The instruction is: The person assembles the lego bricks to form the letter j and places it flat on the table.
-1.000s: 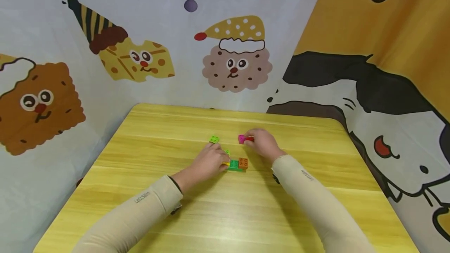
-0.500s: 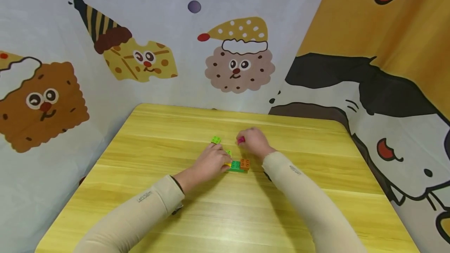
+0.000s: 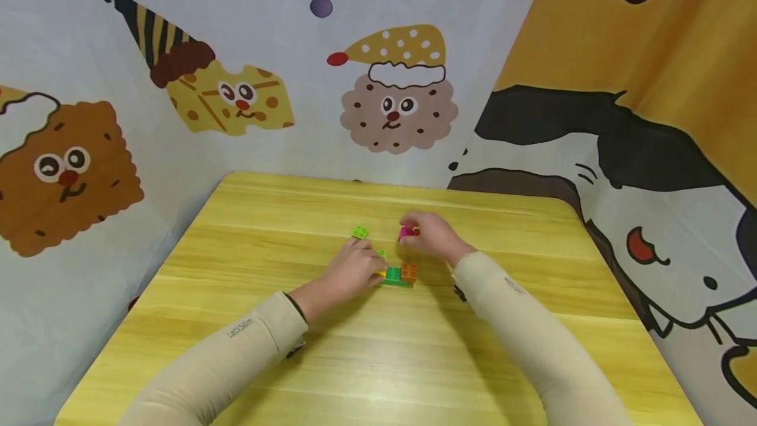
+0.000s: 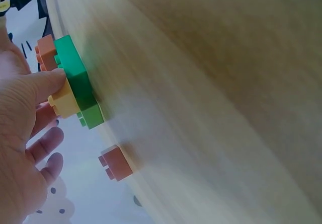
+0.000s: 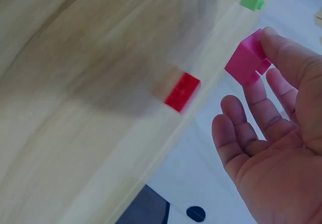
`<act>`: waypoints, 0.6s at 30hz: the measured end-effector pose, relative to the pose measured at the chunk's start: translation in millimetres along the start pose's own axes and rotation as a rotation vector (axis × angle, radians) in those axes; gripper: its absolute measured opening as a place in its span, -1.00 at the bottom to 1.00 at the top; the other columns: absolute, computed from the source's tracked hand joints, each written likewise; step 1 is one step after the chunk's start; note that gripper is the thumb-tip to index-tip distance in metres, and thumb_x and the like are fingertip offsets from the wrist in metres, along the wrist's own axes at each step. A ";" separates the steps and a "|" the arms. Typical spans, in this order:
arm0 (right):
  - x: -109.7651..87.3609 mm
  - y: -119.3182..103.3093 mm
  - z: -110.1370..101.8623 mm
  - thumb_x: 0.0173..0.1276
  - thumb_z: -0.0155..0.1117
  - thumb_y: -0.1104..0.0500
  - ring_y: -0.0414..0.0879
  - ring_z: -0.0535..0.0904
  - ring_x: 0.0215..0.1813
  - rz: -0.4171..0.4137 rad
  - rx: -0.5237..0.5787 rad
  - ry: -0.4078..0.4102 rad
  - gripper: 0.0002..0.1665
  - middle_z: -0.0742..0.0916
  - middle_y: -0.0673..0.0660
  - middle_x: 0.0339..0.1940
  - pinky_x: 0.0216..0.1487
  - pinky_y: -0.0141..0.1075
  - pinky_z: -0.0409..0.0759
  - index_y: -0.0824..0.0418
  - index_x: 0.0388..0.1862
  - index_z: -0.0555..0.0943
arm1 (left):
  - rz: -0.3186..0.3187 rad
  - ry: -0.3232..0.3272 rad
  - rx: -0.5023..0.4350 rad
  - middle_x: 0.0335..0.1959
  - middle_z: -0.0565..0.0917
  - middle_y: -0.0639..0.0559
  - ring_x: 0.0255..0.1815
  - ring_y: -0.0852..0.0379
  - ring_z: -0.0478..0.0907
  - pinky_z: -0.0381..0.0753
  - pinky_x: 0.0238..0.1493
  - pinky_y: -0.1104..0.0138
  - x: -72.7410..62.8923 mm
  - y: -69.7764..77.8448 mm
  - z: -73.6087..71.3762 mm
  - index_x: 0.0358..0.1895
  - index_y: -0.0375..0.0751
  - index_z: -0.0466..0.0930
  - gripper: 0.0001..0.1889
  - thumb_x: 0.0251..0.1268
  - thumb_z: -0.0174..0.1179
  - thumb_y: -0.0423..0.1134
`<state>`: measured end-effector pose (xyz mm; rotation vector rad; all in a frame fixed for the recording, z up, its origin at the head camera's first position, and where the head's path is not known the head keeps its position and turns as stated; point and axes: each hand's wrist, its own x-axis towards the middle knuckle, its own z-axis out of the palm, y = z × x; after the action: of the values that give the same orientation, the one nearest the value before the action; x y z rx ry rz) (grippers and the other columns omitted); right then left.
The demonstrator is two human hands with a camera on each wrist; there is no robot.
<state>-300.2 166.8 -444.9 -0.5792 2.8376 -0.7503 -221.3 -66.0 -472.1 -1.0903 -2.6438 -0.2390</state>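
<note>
My left hand [image 3: 349, 270] grips a row of joined toy building bricks on the table. Its thumb presses a yellow brick [image 4: 64, 101] on a long green brick [image 4: 74, 65], with an orange brick [image 3: 409, 272] at the right end. A lime brick [image 3: 360, 233] lies just beyond the left fingertips. Farther right, my right hand [image 3: 436, 234] pinches a pink brick [image 5: 246, 59] between thumb and finger, its other fingers loosely bent. Below that hand a red brick [image 5: 183, 92] lies on the tabletop.
The wooden table [image 3: 367, 360] backs onto a printed cartoon curtain [image 3: 266, 12]. In the left wrist view a reddish-brown brick [image 4: 116, 162] stands apart from the joined bricks.
The right hand, first at the red brick beside the pink one, moved left over the pink brick and now pinches it, with the red brick in sight again. The left hand stays put.
</note>
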 end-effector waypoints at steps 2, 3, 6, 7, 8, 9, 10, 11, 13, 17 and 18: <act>-4.3 0.4 -4.8 0.44 0.53 0.07 0.08 0.69 0.22 -0.003 -0.005 0.002 -0.43 0.78 0.15 0.21 0.36 0.03 0.67 0.22 0.35 0.64 | -0.002 0.002 0.010 -0.04 0.88 0.19 -0.02 0.10 0.61 0.52 0.11 0.16 0.2 -0.3 -0.2 -0.08 0.08 0.89 -0.83 0.30 0.54 -0.08; -7.0 0.6 -6.9 0.44 0.54 0.07 0.07 0.69 0.21 -0.006 -0.007 0.004 -0.43 0.78 0.14 0.19 0.35 0.02 0.67 0.21 0.35 0.64 | -0.003 0.001 0.016 -0.04 0.88 0.19 -0.02 0.10 0.61 0.52 0.11 0.16 0.2 -0.4 -0.1 -0.09 0.09 0.89 -0.83 0.30 0.54 -0.07; -17.4 0.1 -12.1 0.42 0.55 0.07 0.06 0.70 0.16 -0.032 0.001 0.014 -0.45 0.79 0.14 0.13 0.31 0.02 0.69 0.22 0.30 0.66 | -0.004 -0.007 0.032 -0.04 0.88 0.21 -0.01 0.11 0.61 0.53 0.10 0.16 0.1 -0.2 0.5 -0.10 0.11 0.89 -0.84 0.30 0.54 -0.05; -22.0 -0.6 -13.6 0.42 0.56 0.06 0.07 0.70 0.16 -0.045 0.001 0.016 -0.46 0.79 0.13 0.11 0.29 0.02 0.70 0.22 0.29 0.66 | -0.004 -0.011 0.034 -0.04 0.88 0.21 -0.01 0.11 0.61 0.53 0.10 0.16 0.0 0.0 0.5 -0.10 0.11 0.89 -0.84 0.31 0.54 -0.05; -26.7 -1.4 -14.9 0.41 0.56 0.06 0.07 0.71 0.15 -0.057 0.002 0.016 -0.47 0.80 0.12 0.10 0.29 0.02 0.70 0.22 0.27 0.67 | -0.002 -0.011 0.035 -0.04 0.88 0.21 -0.02 0.11 0.61 0.53 0.09 0.16 -0.3 0.3 0.5 -0.10 0.12 0.89 -0.84 0.30 0.54 -0.05; -31.6 -2.4 -16.0 0.40 0.57 0.05 0.07 0.71 0.15 -0.072 0.002 0.016 -0.47 0.80 0.12 0.08 0.28 0.03 0.70 0.22 0.26 0.67 | -0.001 -0.012 0.037 -0.04 0.88 0.21 -0.02 0.11 0.61 0.53 0.08 0.17 -0.5 0.5 0.4 -0.11 0.12 0.89 -0.85 0.30 0.54 -0.05; -36.5 -3.4 -16.6 0.40 0.57 0.05 0.06 0.71 0.15 -0.084 0.004 0.012 -0.48 0.80 0.10 0.07 0.27 0.03 0.70 0.20 0.24 0.68 | -0.001 -0.011 0.038 -0.05 0.88 0.21 -0.02 0.11 0.61 0.53 0.09 0.17 -0.6 0.7 0.3 -0.10 0.12 0.89 -0.85 0.30 0.54 -0.05; -41.4 -4.8 -17.3 0.39 0.58 0.04 0.05 0.72 0.14 -0.095 0.004 0.006 -0.49 0.81 0.10 0.06 0.26 0.04 0.71 0.19 0.23 0.69 | -0.001 -0.009 0.036 -0.05 0.88 0.20 -0.03 0.11 0.61 0.53 0.08 0.17 -0.8 0.9 0.1 -0.10 0.12 0.89 -0.84 0.30 0.54 -0.05; -50.2 -6.9 -17.1 0.38 0.58 0.04 0.02 0.73 0.13 -0.116 0.000 -0.011 -0.51 0.81 0.07 0.04 0.24 0.03 0.72 0.16 0.22 0.69 | 0.001 0.004 0.029 -0.06 0.88 0.19 -0.03 0.10 0.61 0.53 0.08 0.16 -1.1 1.3 0.1 -0.10 0.10 0.89 -0.83 0.29 0.55 -0.06; -61.2 -11.6 -13.3 0.37 0.59 0.04 -0.05 0.73 0.08 -0.145 -0.027 -0.041 -0.50 0.82 0.03 0.01 0.19 -0.02 0.74 0.15 0.22 0.68 | -0.003 0.020 0.013 -0.07 0.88 0.16 -0.03 0.09 0.62 0.53 0.08 0.15 -1.4 1.9 0.4 -0.08 0.08 0.89 -0.81 0.27 0.56 -0.07; -62.6 -12.9 -11.9 0.37 0.60 0.05 -0.05 0.74 0.07 -0.150 -0.037 -0.045 -0.49 0.82 0.03 0.00 0.18 -0.04 0.74 0.17 0.23 0.68 | -0.005 0.022 0.011 -0.07 0.88 0.16 -0.03 0.09 0.62 0.52 0.08 0.15 -1.3 1.9 0.3 -0.08 0.08 0.89 -0.81 0.27 0.56 -0.08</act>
<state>-241.6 186.9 -425.3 -0.8123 2.7964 -0.6993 -219.1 -65.4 -472.8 -1.0721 -2.6262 -0.2362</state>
